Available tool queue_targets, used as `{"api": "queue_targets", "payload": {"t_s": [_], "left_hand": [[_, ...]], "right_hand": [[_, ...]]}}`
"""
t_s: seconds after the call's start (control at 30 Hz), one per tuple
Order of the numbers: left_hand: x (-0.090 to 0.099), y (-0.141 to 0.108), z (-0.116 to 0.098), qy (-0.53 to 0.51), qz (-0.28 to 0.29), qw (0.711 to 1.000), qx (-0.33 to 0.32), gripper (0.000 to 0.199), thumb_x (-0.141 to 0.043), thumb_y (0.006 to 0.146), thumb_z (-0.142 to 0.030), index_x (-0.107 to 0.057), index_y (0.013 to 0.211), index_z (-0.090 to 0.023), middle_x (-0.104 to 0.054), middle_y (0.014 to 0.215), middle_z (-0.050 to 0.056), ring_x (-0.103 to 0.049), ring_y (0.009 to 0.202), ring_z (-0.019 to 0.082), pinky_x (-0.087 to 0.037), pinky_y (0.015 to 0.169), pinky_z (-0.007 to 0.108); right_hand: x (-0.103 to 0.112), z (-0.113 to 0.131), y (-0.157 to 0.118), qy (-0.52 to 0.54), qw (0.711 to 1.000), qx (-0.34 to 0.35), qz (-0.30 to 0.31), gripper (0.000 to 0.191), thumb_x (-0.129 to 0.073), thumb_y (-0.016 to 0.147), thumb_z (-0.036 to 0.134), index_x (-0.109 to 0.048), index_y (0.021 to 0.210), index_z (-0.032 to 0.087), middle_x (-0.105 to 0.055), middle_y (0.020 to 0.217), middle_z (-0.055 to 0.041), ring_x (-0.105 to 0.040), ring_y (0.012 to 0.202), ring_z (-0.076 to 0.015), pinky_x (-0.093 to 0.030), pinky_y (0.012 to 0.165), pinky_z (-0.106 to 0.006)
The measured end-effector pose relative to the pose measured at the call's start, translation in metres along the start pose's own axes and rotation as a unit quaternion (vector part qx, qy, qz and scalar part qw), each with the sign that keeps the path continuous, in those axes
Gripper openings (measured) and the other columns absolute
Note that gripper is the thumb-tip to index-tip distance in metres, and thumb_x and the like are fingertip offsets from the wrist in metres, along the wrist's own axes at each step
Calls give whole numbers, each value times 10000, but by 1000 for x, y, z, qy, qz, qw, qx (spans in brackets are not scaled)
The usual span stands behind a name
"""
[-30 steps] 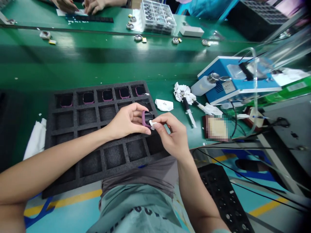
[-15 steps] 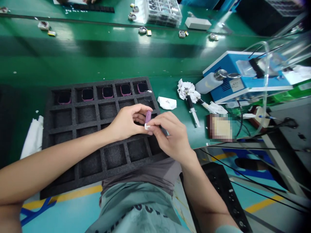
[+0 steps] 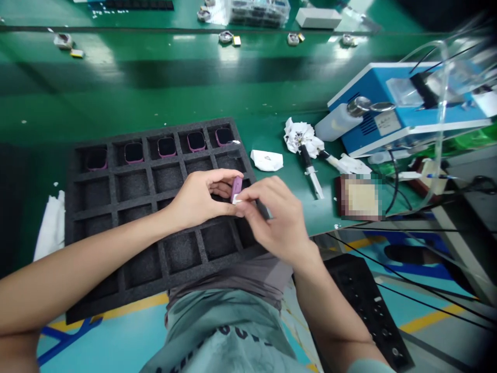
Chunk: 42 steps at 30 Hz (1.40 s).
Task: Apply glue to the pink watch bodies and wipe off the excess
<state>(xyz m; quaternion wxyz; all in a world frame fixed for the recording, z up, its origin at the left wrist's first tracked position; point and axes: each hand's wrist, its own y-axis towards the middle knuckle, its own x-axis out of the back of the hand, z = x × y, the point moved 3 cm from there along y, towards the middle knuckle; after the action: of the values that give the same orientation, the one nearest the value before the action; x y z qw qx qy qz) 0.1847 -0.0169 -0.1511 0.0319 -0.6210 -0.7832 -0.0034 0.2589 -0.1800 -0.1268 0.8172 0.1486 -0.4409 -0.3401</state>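
My left hand [image 3: 198, 199] is closed around a purple watch case [image 3: 236, 186], held on edge with its narrow side facing up. My right hand [image 3: 275, 215] pinches a small piece of white wipe [image 3: 236, 198] against the near end of that case. Both hands are over a black foam tray [image 3: 151, 207] divided into square compartments. Along its far row lie several purple watches with dark screens, among them one watch [image 3: 166, 147] near the middle and another [image 3: 224, 137] at the right end. A folded white wipe [image 3: 267, 160] rests just right of the tray.
Right of the tray are a crumpled tissue [image 3: 298, 135], a syringe-like tool [image 3: 310, 173], a white bottle [image 3: 337, 122] and a blue machine [image 3: 404, 114]. White cloth [image 3: 50, 223] lies at the left. Small watch parts [image 3: 225, 37] line the far ledge. Black cables [image 3: 392, 264] hang at the lower right.
The right hand's fingers have shifted slightly along the near end of the watch case, with the white wipe pressed there. My view has turned a little; the left hand keeps its hold.
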Motion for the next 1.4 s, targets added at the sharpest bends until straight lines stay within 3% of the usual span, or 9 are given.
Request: {"api": "queue_targets", "payload": {"t_s": [0.13,0.3,0.43,0.57,0.7,0.9,1.07,1.27,1.4], "left_hand": [[-1,-1,3,7,12,1000,-10,621,-976,571,-244,-781,1150,-129,-770,936,50,-724,829,175,-638,862,333],[1,-4,3,23,-12,1000,-5,743,-1012,520,-284,-774,1204,-119,-785,1024,78,-734,869,186,-638,916,359],[-1,-3,1,39,-13,999,-4,713,-999,547,-269,-766,1203,-118,-780,939,61,-739,836,187,-647,886,357],[-3,-3,1,48,-24,998,-28,670,-979,582,-270,-760,1200,-135,-788,931,59,-750,819,187,-658,858,349],[-2,-3,0,65,-38,996,-44,602,-943,621,-254,-762,1183,-139,-801,1000,76,-762,828,185,-666,844,331],[-1,-6,2,120,-40,990,-70,532,-864,696,-214,-765,1216,-161,-804,1063,67,-778,866,190,-673,869,323],[-4,-8,-1,190,-40,973,-124,451,-850,761,-232,-777,1202,-171,-804,1147,65,-771,932,182,-660,908,307],[-5,-8,-1,222,-47,964,-137,453,-851,777,-256,-771,1216,-179,-807,1124,57,-765,897,171,-663,853,283],[-6,-10,0,264,-41,948,-172,442,-838,808,-240,-761,1238,-179,-799,1176,72,-766,952,181,-648,896,292]], "right_hand": [[-13,-7,8,20,998,-40,-33,120,-611,985,183,-667,879,192,-692,849,-19,-602,823,-148,-480,782,-315],[0,-27,16,45,990,-102,-86,98,-646,958,226,-678,871,195,-704,845,-17,-616,802,-145,-484,753,-300],[8,-13,1,97,981,-149,-77,94,-657,959,251,-686,887,199,-708,845,-17,-627,770,-130,-494,708,-278],[-4,1,-13,139,970,-190,-56,99,-658,960,265,-714,910,201,-709,822,-10,-607,708,-108,-500,678,-265],[-16,0,-18,141,956,-247,-64,116,-673,931,285,-745,927,194,-706,779,-4,-581,646,-97,-466,602,-250],[-20,4,-18,117,952,-267,-91,95,-694,857,221,-755,797,178,-700,684,12,-540,563,-76,-452,550,-224],[-23,0,-12,124,941,-291,-122,114,-693,846,234,-774,799,169,-725,693,2,-552,552,-74,-454,542,-220],[-19,-2,-10,123,940,-305,-86,119,-700,822,251,-766,762,173,-701,643,8,-526,508,-74,-448,517,-222],[-16,-3,-8,129,938,-304,-104,122,-693,823,240,-764,752,170,-716,662,1,-557,522,-77,-483,537,-220]]}}
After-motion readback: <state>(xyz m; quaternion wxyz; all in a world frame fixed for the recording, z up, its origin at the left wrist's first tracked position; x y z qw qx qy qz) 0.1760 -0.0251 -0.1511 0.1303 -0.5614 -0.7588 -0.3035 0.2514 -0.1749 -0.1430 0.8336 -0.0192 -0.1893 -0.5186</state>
